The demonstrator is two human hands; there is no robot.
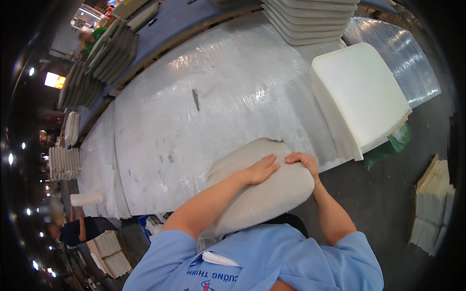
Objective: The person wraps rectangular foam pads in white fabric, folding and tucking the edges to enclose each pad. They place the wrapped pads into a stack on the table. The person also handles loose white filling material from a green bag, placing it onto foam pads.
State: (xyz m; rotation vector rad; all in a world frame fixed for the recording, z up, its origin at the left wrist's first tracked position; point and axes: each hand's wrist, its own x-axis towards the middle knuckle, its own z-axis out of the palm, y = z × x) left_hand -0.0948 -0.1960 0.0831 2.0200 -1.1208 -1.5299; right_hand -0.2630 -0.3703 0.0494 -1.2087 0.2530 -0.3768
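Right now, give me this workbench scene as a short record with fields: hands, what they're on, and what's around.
left hand: left hand lies flat on the grey fabric-covered cushion, fingers spread
right hand: right hand presses on the cushion's top edge, beside the left
cushion position: at the near edge of the plastic-covered table, against the person's body
on the table: white foam pad stack at right; small dark tool at centre
far side: stacks of grey covered cushions at left, another stack at top
floor: pale foam pieces at right
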